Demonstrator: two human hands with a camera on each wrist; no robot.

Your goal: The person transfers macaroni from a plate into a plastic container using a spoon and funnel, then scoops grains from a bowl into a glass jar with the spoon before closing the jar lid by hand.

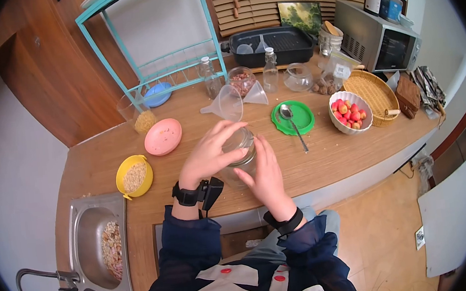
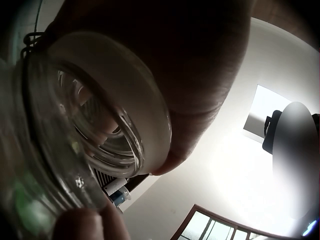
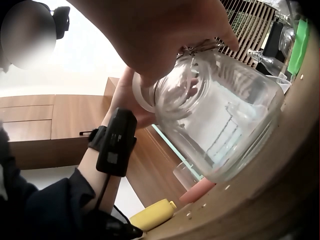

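Observation:
A clear glass clip-top jar stands on the counter close in front of the person. Its glass lid is tilted up from the mouth, as the left wrist view shows, with a pale rim ring around it. My left hand holds the lid, fingers over the far side and thumb on the near side. With fingers along the right side of the neck and thumb toward the front, my right hand grips the jar near its wire clasp. The jar's body looks see-through in the right wrist view.
Two plastic funnels lie behind the jar. A spoon rests on a green lid; a white bowl of red fruit stands further right. At left are a pink bowl, a yellow bowl of grains and the sink.

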